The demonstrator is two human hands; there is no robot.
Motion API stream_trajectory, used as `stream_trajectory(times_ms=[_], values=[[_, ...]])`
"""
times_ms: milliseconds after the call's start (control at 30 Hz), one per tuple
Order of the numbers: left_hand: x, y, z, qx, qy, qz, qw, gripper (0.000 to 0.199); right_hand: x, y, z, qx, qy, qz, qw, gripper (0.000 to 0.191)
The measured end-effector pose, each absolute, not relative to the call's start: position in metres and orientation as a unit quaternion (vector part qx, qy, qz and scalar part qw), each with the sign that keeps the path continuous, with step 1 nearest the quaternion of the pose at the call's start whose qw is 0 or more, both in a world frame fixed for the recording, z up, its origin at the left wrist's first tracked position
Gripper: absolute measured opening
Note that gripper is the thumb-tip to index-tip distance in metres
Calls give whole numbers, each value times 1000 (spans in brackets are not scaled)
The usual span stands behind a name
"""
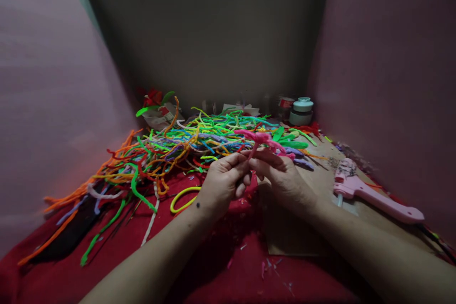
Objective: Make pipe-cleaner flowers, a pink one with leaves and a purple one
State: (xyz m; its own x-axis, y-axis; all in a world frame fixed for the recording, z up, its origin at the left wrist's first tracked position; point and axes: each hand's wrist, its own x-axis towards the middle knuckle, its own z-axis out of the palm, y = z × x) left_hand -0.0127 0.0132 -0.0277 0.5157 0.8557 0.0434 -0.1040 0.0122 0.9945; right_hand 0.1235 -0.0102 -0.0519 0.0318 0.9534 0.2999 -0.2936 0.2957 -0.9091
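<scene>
A pink pipe-cleaner flower (pixel 261 138) stands upright between my two hands, its fuzzy petals spreading out above my fingers. My left hand (pixel 225 178) pinches the stem low down from the left. From the right, my right hand (pixel 281 175) closes its thumb and fingers on the same stem. The fingertips of both hands meet there, and the lower end of the stem is hidden by them. Just behind the flower lies a large tangle of coloured pipe cleaners (pixel 199 140).
A pink glue gun (pixel 374 194) lies on a brown board (pixel 317 152) at the right. Near my left wrist is a yellow ring (pixel 181 199). A pale green lidded jar (pixel 301 111) stands at the back. Pink scraps (pixel 263 268) dot the red cloth (pixel 221 266).
</scene>
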Motion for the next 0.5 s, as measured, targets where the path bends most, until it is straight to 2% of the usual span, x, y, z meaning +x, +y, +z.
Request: stream_trajectory(times_ms=[133, 233, 400, 500], values=[[-16, 14, -28, 506, 267, 344, 744, 13, 126, -8, -51, -345, -496, 487, 631, 19], [-19, 16, -32, 481, 224, 315, 787, 11, 127, -6, -53, -318, -482, 541, 612, 21], [-18, 20, -34, 474, 195, 294, 807, 22, 129, -4, -57, -303, -442, 581, 613, 19], [-17, 21, -33, 484, 202, 295, 799, 18, 129, -3, -58, -298, -431, 573, 630, 15]])
